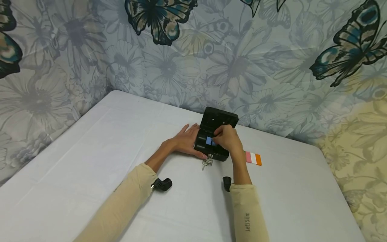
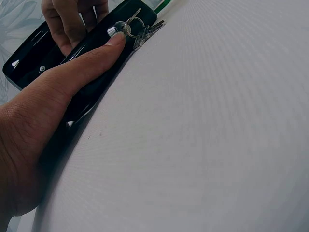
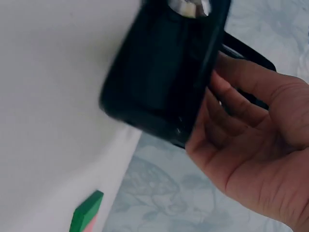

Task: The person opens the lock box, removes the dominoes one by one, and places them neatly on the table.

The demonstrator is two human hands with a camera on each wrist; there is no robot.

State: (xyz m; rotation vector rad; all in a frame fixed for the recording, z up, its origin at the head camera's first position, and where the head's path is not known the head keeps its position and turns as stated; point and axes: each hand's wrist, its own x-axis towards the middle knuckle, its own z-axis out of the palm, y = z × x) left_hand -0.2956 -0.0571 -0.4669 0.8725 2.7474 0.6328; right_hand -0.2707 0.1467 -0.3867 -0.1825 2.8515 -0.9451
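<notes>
A small black cash box point(image 1: 202, 145) stands on the white table with its lid point(image 1: 216, 116) raised at the back. Pale blue pieces point(image 1: 209, 140) show inside it. Keys on a ring point(image 1: 204, 164) hang from the lock at its front. My left hand point(image 1: 185, 141) lies along the box's left side, fingers straight and spread, thumb along the front by the lock. From above, my right hand point(image 1: 228, 137) reaches into the box with bent fingers. Its fingertips are hidden behind the box wall in the right wrist view point(image 3: 256, 140), and I cannot tell whether they pinch something.
Right of the box, partly behind my right forearm, lies a row of coloured pieces: pink point(image 1: 248, 157), white point(image 1: 253, 158) and orange point(image 1: 258, 159). A green piece point(image 3: 87, 212) shows in the right wrist view. A patterned wall point(image 1: 169, 74) rises close behind the lid.
</notes>
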